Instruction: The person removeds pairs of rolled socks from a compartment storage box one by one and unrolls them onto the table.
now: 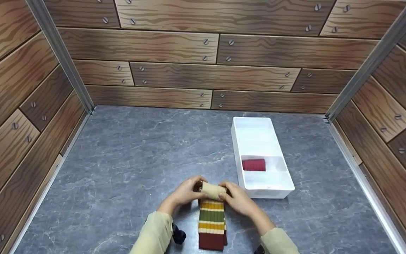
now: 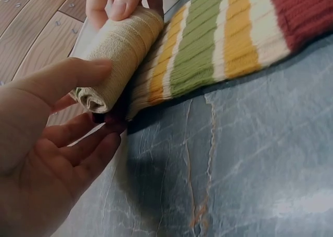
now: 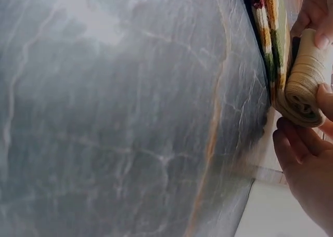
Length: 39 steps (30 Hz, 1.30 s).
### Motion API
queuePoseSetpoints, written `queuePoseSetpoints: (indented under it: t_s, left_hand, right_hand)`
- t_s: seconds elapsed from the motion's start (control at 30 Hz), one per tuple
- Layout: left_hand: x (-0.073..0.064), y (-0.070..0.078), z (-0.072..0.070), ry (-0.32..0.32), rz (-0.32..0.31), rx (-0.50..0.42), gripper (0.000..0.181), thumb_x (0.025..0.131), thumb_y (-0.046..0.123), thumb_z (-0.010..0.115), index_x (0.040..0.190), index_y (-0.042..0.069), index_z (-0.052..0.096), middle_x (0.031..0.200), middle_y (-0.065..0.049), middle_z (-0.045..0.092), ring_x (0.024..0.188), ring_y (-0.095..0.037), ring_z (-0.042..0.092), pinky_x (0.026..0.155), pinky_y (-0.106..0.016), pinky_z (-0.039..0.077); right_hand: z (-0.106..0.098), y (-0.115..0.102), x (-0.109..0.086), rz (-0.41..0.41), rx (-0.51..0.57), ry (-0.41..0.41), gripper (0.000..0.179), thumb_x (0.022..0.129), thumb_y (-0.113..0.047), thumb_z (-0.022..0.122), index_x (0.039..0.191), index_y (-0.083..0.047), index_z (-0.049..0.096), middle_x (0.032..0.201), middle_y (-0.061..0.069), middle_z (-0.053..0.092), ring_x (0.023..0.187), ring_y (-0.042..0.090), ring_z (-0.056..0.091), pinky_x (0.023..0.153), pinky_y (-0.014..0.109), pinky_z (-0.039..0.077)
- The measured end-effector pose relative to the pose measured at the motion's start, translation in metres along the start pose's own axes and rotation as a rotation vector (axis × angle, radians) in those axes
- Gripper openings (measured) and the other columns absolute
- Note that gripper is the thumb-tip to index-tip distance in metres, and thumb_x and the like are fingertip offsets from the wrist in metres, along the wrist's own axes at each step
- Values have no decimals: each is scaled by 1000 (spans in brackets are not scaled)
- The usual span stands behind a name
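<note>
A pair of ribbed socks (image 1: 211, 216), striped green, yellow and cream with dark red cuffs, lies on the grey surface with its cuff end toward me. The far end is wound into a beige roll (image 2: 125, 50). My left hand (image 1: 188, 191) grips the roll's left end, thumb on top and fingers beneath. At the right end, my right hand (image 1: 238, 198) grips it the same way. The right wrist view shows the spiral of layers at the roll's end (image 3: 304, 108), close to the right fingers. Two stacked layers show along the unrolled edge.
To the right stands a long white box (image 1: 240, 141) with compartments. A dark red rolled bundle (image 1: 254, 165) lies in its middle compartment. Wood-patterned walls (image 1: 210, 76) enclose the grey marbled surface (image 1: 146, 148) at the back and both sides.
</note>
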<state>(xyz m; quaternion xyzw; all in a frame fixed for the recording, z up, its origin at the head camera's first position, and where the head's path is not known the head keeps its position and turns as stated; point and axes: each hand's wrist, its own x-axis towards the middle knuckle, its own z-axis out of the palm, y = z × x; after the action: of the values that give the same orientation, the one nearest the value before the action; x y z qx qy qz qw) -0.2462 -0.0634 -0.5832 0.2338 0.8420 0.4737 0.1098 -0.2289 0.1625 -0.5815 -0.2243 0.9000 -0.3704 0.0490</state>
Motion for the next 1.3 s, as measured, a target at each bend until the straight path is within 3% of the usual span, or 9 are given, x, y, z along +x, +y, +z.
queuePoseSetpoints:
  t_s: [0.27,0.5,0.63,0.77,0.87,1.07,1.3]
  left_hand:
    - [1,3,2,10,-69,-54,39,85,30,63,115,6,53,95,-4,58,86,-17,55,75,-33,46]
    - [3,3,6,53,-94,-101,40,88,34,58,114,4,51,86,-7,59,68,-15,55,60,-31,49]
    - [3,0,7,61,-69,-33,51,79,34,69,116,4,52,91,-4,58,78,-14,53,69,-29,45]
    - [4,-2,7,56,-33,-36,59,71,15,76,122,2,49,102,-7,55,86,-17,55,76,-31,47]
    - [5,-4,7,76,-20,-40,53,72,6,73,119,1,50,101,-10,56,84,-18,56,73,-29,48]
    - [8,-3,8,116,-15,-3,40,77,10,69,113,1,54,94,-9,58,79,-18,57,69,-28,47]
    - [10,-1,13,208,-94,-16,34,80,12,67,109,0,54,93,-10,58,75,-17,56,65,-28,46]
  right_hand:
    - [0,2,1,-42,-17,-2,54,74,-26,73,119,-4,52,112,11,57,100,25,54,88,43,44]
    - [1,1,1,-26,-5,5,44,80,-25,67,115,-6,49,105,10,58,93,22,55,82,41,45]
    - [0,0,1,-10,7,-23,39,83,-28,65,112,-6,51,101,8,58,89,20,54,78,39,45]
    - [1,-1,1,2,-9,-19,40,84,-29,63,114,-4,53,104,9,58,94,22,54,82,41,45]
    - [2,0,2,-1,-29,5,41,85,-30,62,115,-2,54,105,9,56,95,22,54,85,41,45]
    - [4,2,4,7,-14,34,44,88,-31,58,119,-1,53,111,14,55,101,27,54,90,45,42]
    - [9,2,9,33,1,122,36,92,-27,52,117,-2,49,111,18,58,101,31,55,88,48,43]
